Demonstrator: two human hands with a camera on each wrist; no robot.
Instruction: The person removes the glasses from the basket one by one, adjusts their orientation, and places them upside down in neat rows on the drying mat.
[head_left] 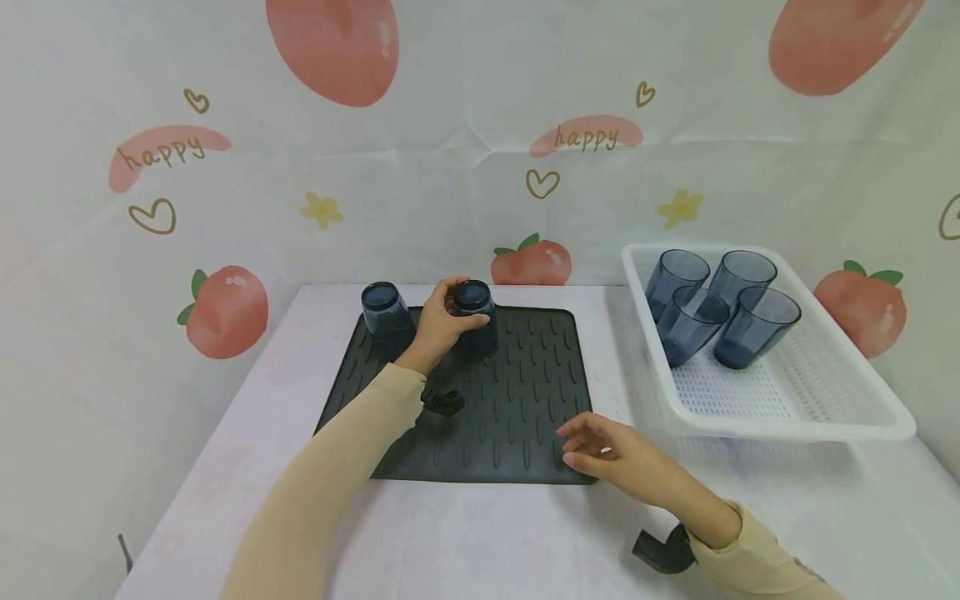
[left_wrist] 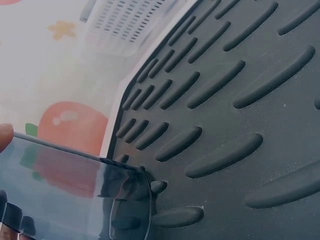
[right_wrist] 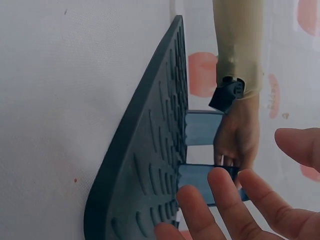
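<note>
My left hand [head_left: 442, 325] grips an upside-down blue glass [head_left: 480, 337] near its base, at the back of the black ribbed mat [head_left: 510, 400]. In the left wrist view that glass [left_wrist: 55, 185] has its rim down at the mat's surface; I cannot tell whether it bears full weight. A second upside-down blue glass [head_left: 386, 312] stands to its left at the mat's back corner. Over the mat's front right corner hovers my right hand [head_left: 611, 450], fingers relaxed and holding nothing. The right wrist view shows its spread fingers [right_wrist: 225, 200] in front of the glasses.
On the right stands a white perforated basket [head_left: 810, 429] with several blue glasses [head_left: 757, 325] upright or leaning at its back left. A white cloth with fruit prints [head_left: 450, 192] hangs behind the table [head_left: 480, 542]. Each wrist wears a black strap mount [head_left: 667, 550].
</note>
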